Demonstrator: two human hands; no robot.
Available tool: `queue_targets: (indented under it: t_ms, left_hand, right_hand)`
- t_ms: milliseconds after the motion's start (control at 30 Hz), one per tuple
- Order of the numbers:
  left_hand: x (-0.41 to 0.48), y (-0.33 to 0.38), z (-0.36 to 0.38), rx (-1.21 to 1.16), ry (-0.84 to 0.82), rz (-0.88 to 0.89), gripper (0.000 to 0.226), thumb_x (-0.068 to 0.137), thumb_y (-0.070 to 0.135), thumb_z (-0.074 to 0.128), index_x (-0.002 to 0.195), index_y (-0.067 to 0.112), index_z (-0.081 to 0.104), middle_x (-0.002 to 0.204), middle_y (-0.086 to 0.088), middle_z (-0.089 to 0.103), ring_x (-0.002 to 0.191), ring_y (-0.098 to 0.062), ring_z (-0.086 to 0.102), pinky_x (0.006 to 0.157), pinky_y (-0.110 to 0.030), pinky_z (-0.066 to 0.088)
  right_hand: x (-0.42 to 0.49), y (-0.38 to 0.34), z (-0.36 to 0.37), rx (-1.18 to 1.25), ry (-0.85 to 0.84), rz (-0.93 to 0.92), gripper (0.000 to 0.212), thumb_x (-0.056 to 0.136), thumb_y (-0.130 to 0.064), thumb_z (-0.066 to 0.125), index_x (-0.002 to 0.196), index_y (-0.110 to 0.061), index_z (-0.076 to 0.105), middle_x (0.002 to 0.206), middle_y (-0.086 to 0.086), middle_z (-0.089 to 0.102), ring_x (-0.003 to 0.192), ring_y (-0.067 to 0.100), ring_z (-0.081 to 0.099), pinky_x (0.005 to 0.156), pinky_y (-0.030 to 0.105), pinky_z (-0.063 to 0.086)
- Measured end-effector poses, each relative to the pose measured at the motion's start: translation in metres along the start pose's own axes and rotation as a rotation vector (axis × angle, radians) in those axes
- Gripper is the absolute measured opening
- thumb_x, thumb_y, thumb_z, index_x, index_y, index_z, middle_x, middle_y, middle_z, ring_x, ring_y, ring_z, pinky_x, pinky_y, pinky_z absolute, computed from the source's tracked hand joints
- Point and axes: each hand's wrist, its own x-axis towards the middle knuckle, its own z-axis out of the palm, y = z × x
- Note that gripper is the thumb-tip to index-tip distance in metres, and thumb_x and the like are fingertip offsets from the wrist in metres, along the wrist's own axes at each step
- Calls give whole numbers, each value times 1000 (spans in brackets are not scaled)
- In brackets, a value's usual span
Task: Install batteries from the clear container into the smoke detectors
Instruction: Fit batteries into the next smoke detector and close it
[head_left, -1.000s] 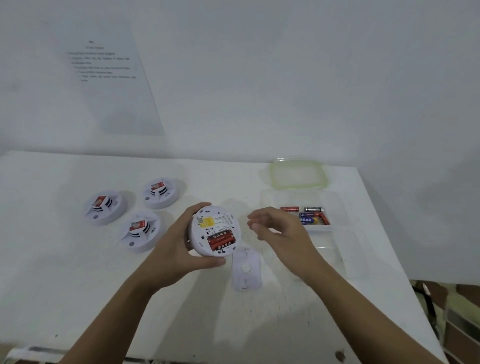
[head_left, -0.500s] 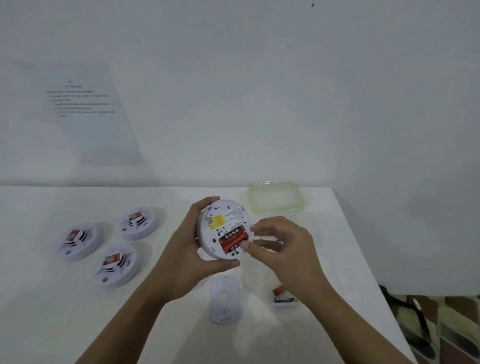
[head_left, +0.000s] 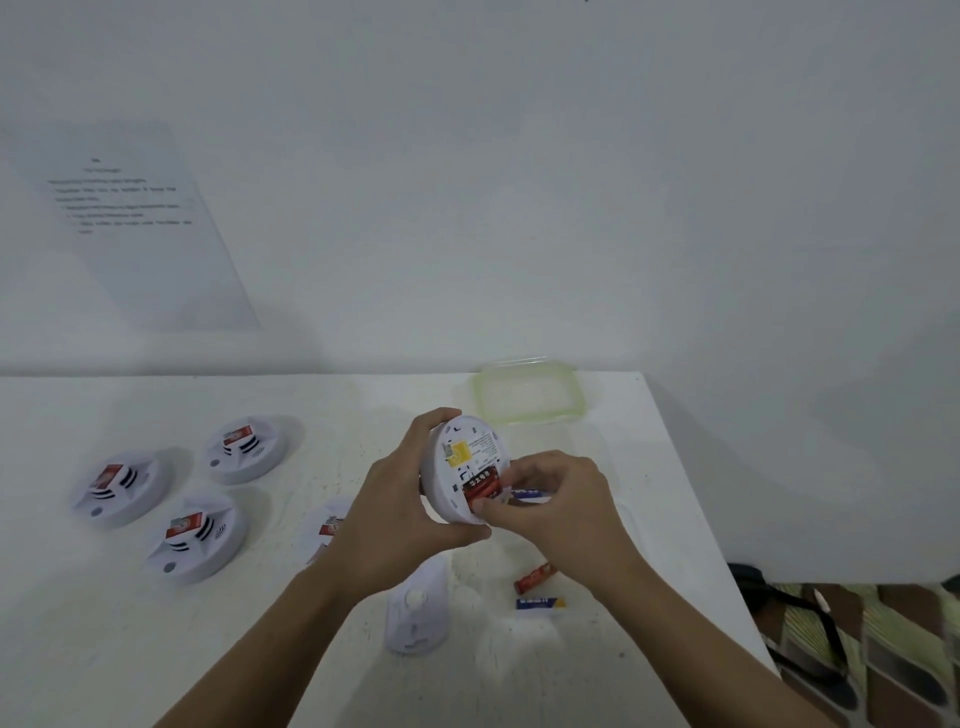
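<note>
A white cover plate (head_left: 415, 610) lies nearest on the bench (head_left: 104, 639). A loose red cell (head_left: 535, 578) and a blue cell (head_left: 540, 603) lie just beside it to the right. They appear to sit inside the clear container (head_left: 618, 545), whose walls are too faint to trace.

Above them a person holds a smoke detector (head_left: 460, 457) off the bench, its back toward the camera. The left hand (head_left: 400, 509) has its grip wrapped round the rim, thumb underneath and fingers over the top. The right hand (head_left: 558, 501) has its grip curled tight, thumb and fingertips pinching at the red battery (head_left: 480, 488) in the open compartment. Another blue cell (head_left: 527, 493) peeks out behind it. The step in hand looks like seating that battery.

The detector is probably light, hard plastic, best held by its rim, as here. The battery is small and smooth and apt to slip or spring out, so it wants taking by its sides and pressing down at one end.

Further left, three more detectors (head_left: 122, 486) (head_left: 197, 535) (head_left: 244, 449) sit face up, well apart from the hands. A fourth detector (head_left: 324, 525) is partly hidden behind the left hand. At the far edge rests the pale green lid (head_left: 527, 395), and a printed sheet (head_left: 135, 223) hangs on the wall.
</note>
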Motion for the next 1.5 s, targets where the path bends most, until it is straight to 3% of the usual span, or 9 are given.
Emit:
queue_targets:
  t_ms: [233, 533, 833, 1133, 1500]
  left_hand:
    - [8, -1, 5, 11, -6, 3, 96, 60, 22, 98, 139, 31, 43, 126, 15, 64, 114, -9, 65, 85, -22, 59]
    - [7, -2, 9, -30, -6, -7, 96, 60, 17, 98, 137, 28, 44, 122, 19, 65, 113, -5, 65, 85, -20, 59]
    - [4, -7, 16, -19, 7, -7, 95, 59, 20, 99, 135, 32, 43, 118, 23, 64, 111, -3, 65, 81, -18, 59]
    - [5, -7, 13, -18, 84, -14, 97, 57, 26, 99, 135, 33, 42, 118, 32, 58, 112, 2, 61, 80, -16, 58]
    - [-2, -12, 19, -43, 48, -11, 96, 57, 23, 99, 135, 30, 42, 119, 35, 57, 115, 4, 59, 85, -17, 58]
  right_hand:
    - [0, 4, -5, 168, -12, 137, 29, 68, -30, 92, 87, -17, 74, 97, -6, 73, 94, 9, 70, 85, 30, 60]
    - [0, 4, -5, 192, -2, 145, 27, 75, -31, 87, 87, -14, 70, 101, -3, 71, 97, 11, 68, 79, 20, 53]
    - [2, 11, -9, 209, -54, 164, 19, 81, -26, 84, 85, -14, 70, 101, -1, 75, 100, 15, 70, 91, 35, 59]
    - [-1, 0, -7, 91, 113, -38, 18, 80, -29, 84, 83, -20, 69, 87, -3, 73, 87, 19, 70, 79, 43, 61]
    - [-13, 4, -26, 237, 37, -105, 16, 80, -5, 82, 90, -13, 72, 84, 2, 75, 80, 22, 74, 77, 35, 62]
